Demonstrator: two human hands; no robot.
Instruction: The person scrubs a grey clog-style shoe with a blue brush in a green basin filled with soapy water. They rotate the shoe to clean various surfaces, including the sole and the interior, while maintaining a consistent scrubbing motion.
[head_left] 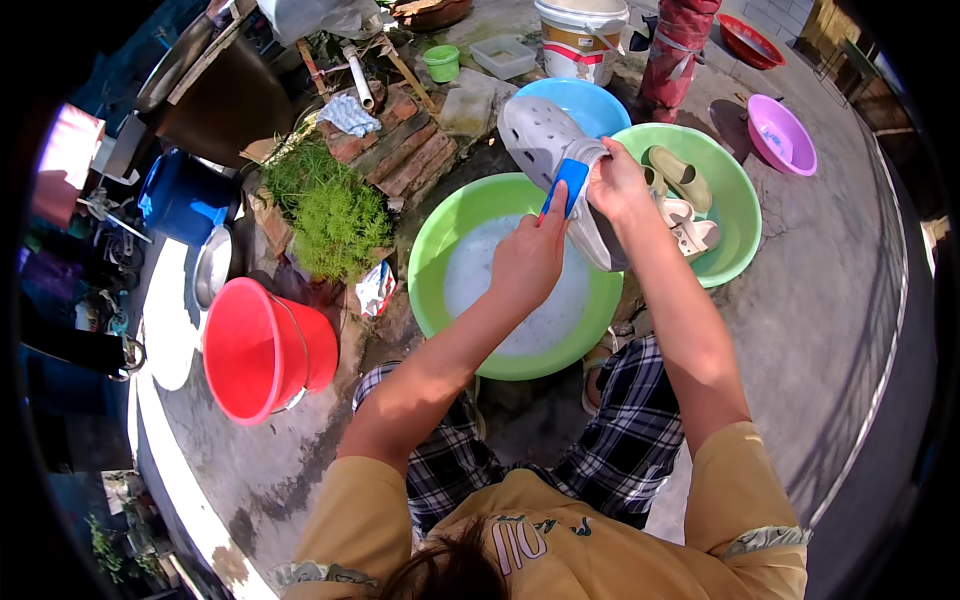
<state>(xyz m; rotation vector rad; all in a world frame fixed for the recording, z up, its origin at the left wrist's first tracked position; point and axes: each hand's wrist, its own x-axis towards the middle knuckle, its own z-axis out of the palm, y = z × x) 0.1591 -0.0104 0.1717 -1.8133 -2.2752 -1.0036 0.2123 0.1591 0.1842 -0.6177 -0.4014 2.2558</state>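
Note:
My left hand (530,258) is closed around a blue scrubbing brush (569,186), which rests against a light grey clog (533,133) with holes in its upper. With fingers wrapped at the clog's opening and strap, my right hand (617,182) holds it up, tilted, toe pointing away to the left. Below the clog stands a green basin (428,318) of cloudy, sudsy water. Right of it, partly behind my right hand, a second green basin (745,215) holds olive clogs (681,178) and pale, cream-coloured clogs (694,236).
A red bucket (245,350) stands at the left, near a metal bowl (213,266) and a green plant (335,205). Beyond the clog are a blue basin (590,100) and a white-lidded bucket (580,45). A purple basin (800,150) lies far right. Stacked bricks (410,150) sit beside the plant.

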